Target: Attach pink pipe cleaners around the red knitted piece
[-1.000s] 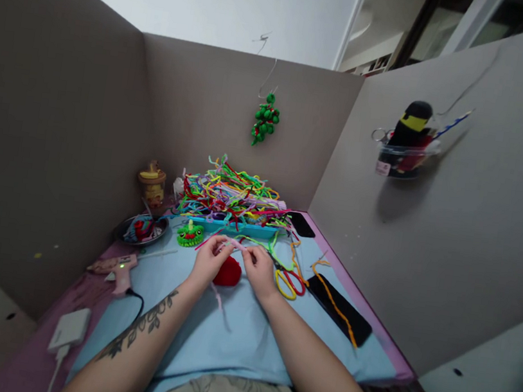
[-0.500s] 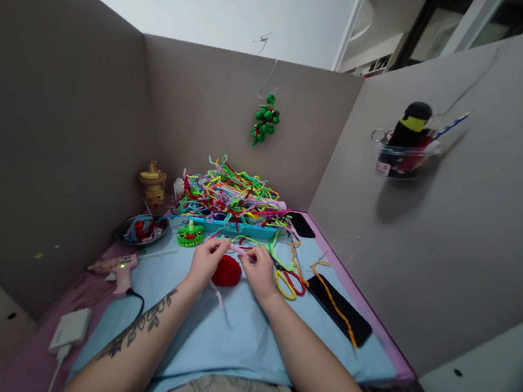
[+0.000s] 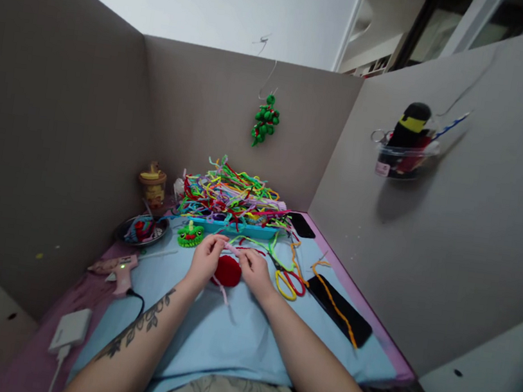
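Between my two hands stretches a short length of pale pink yarn (image 3: 233, 250). My left hand (image 3: 207, 256) pinches its left end, and my right hand (image 3: 255, 269) pinches the right end. Just below the fingers a round red knitted or crocheted piece (image 3: 228, 272) shows on the light blue cloth (image 3: 223, 333). A loose pink yarn tail hangs by my left hand over the red piece's lower edge. Left of my left hand sits a small green figure (image 3: 190, 235) with eyes and a red mouth. Scissors (image 3: 288, 284) with yellow and red handles lie right of my right hand.
Behind my hands, a blue tray (image 3: 232, 227) overflows with multicoloured yarn scraps (image 3: 233, 192). At left are a pink glue gun (image 3: 119, 270), a dark bowl (image 3: 141, 230), a cup (image 3: 152, 186) and a white adapter (image 3: 70, 329). Black phone-like slabs (image 3: 346, 318) lie right. Grey panels enclose the table.
Both hands have shifted slightly left with the pink yarn. The pink tail has swung a little to the right, and more of the red piece shows.
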Available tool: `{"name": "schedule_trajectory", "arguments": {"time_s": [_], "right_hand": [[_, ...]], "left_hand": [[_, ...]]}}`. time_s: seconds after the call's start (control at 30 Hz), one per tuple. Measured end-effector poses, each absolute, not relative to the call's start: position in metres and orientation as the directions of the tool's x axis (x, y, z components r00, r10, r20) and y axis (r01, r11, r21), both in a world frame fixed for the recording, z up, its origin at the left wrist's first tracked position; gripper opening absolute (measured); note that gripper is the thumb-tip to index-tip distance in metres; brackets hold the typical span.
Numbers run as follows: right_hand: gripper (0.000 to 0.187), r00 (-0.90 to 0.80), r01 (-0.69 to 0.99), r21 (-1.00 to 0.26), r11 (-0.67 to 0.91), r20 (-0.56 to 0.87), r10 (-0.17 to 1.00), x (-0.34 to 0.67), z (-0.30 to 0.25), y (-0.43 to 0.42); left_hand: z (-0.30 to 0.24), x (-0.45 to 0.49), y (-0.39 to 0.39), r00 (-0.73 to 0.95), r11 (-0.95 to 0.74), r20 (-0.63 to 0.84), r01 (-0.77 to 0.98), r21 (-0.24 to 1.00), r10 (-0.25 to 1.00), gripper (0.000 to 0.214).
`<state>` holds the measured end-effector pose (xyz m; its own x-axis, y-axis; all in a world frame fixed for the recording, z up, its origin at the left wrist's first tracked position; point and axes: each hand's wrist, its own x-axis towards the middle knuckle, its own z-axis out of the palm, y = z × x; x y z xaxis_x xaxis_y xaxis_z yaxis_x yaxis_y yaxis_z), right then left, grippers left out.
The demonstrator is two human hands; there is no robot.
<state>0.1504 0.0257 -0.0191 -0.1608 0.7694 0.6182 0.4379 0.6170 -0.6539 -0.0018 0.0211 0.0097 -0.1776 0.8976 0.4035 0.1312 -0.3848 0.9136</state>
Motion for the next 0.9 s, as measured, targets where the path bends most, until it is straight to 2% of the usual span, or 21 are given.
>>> {"name": "schedule_trajectory", "arguments": {"time_s": [0.27,0.53,0.73,0.9], "right_hand": [[0.022,-0.081,0.449,-0.667,0.595,0.633,0.77,0.153,-0.014,0.025],[0.012,-0.016,0.446,-0.678,0.584,0.647,0.763,0.152,-0.016,0.023],[0.008,0.047,0.456,-0.707,0.54,0.625,0.779,0.153,-0.016,0.024],[0.006,0.063,0.452,-0.715,0.533,0.621,0.781,0.152,-0.017,0.025]], "left_hand": [[0.007,-0.001,0.023,-0.231,-0.323,0.317,0.015,0.946,0.92,0.034],[-0.002,-0.001,0.027,-0.213,-0.35,0.358,0.075,0.934,0.909,0.021],[0.002,0.001,0.022,-0.204,-0.363,0.377,0.104,0.926,0.904,0.022],[0.008,0.002,0.017,-0.198,-0.377,0.421,0.223,0.899,0.885,0.023]]}}
